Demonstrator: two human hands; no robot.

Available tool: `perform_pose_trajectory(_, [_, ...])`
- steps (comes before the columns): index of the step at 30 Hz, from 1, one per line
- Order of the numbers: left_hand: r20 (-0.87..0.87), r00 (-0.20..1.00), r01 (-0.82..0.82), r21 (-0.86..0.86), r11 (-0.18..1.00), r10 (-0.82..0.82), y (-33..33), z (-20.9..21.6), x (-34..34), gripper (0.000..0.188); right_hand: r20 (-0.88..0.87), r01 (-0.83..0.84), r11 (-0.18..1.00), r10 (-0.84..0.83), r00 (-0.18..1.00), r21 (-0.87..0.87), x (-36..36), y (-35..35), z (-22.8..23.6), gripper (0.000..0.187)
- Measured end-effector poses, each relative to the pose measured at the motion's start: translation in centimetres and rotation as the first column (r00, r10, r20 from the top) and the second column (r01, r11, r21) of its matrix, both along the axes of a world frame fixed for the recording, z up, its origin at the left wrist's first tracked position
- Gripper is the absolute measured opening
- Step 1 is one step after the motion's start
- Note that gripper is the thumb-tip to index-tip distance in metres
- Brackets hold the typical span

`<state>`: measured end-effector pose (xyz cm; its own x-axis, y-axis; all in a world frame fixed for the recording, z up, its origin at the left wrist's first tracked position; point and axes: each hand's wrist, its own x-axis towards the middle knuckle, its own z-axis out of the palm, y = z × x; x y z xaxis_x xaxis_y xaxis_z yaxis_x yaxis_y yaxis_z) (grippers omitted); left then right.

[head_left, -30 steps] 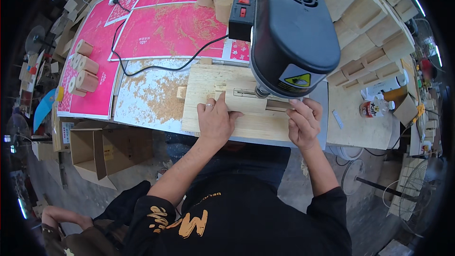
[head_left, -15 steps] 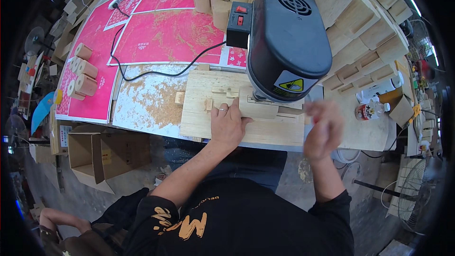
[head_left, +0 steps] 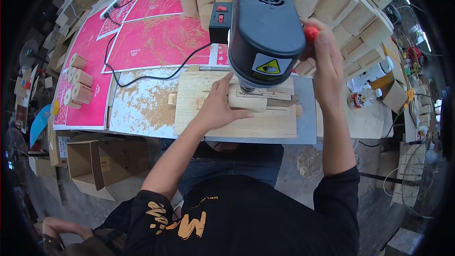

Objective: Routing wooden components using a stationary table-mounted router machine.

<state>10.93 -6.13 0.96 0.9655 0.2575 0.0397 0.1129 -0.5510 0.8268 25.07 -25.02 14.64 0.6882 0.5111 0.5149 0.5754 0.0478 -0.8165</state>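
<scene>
A black drill press stands over a wooden board on the bench. My left hand lies flat on the board and presses a small wooden piece under the drill head. My right hand is raised at the machine's right side, closed around its feed lever with a red knob.
Pink sheets strewn with sawdust cover the bench to the left, with several wooden rolls near the left edge. Stacked wooden blocks stand behind the machine. A black cable crosses the bench. An open cardboard box sits below; a bottle lies at right.
My right hand left the board, rose along the machine's right side and closed on the lever knob. My left hand stayed on the workpiece.
</scene>
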Motion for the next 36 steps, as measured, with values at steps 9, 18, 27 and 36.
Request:
perform_pose_trajectory(9, [-0.436,0.812,0.44,0.018,0.898,-0.389,5.5,2.6,-5.1,0.094,0.21,0.032,0.754,0.141,0.968,-0.657,-5.8,-6.8,-13.6,0.036])
perform_pose_trajectory(18, [-0.432,0.863,-0.336,-0.109,0.936,0.26,15.0,2.5,-16.4,0.057,0.255,0.079,0.835,0.075,0.964,-0.545,-11.8,-6.9,-8.8,0.031])
perform_pose_trajectory(27, [0.173,0.977,-0.028,0.68,0.732,-0.123,5.9,0.9,-11.7,0.043,-0.041,0.066,0.816,-0.109,0.993,-0.574,-5.8,-7.3,-12.4,0.028])
perform_pose_trajectory(36, [0.204,0.975,-0.059,0.602,0.796,-0.082,2.1,-1.3,-9.2,0.024,-0.035,0.112,0.839,-0.154,0.987,-0.532,-5.0,-7.5,-13.3,0.028])
